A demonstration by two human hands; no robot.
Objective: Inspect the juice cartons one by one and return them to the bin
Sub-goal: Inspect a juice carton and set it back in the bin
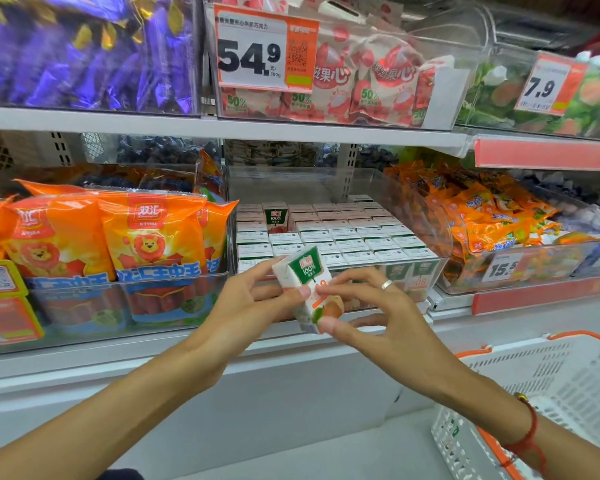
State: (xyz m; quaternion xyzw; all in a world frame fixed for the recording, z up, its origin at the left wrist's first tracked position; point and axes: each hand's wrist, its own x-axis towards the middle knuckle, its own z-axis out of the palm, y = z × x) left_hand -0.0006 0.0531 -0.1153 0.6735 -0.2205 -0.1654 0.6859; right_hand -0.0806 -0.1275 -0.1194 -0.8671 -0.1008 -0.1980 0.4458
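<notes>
A small white juice carton (pixel 303 278) with a green label and a peach picture is tilted in front of the shelf. My left hand (pixel 253 303) holds it from the left, thumb on its front. From the right, my right hand (pixel 371 310), with a ring on one finger, pinches its lower part with thumb and fingers. Behind it stands a clear plastic bin (pixel 440 233) filled with rows of the same cartons (pixel 343 237). One carton (pixel 275 216) stands higher than the rest at the bin's back left.
Orange sausage packs (pixel 146 244) fill the bin to the left, orange snack bags (pixel 492 216) the bin to the right. The shelf above holds purple candies (pixel 84 53), strawberry packs (pixel 371 81) and price tags. A white shopping basket (pixel 551 393) with orange trim hangs at my right forearm.
</notes>
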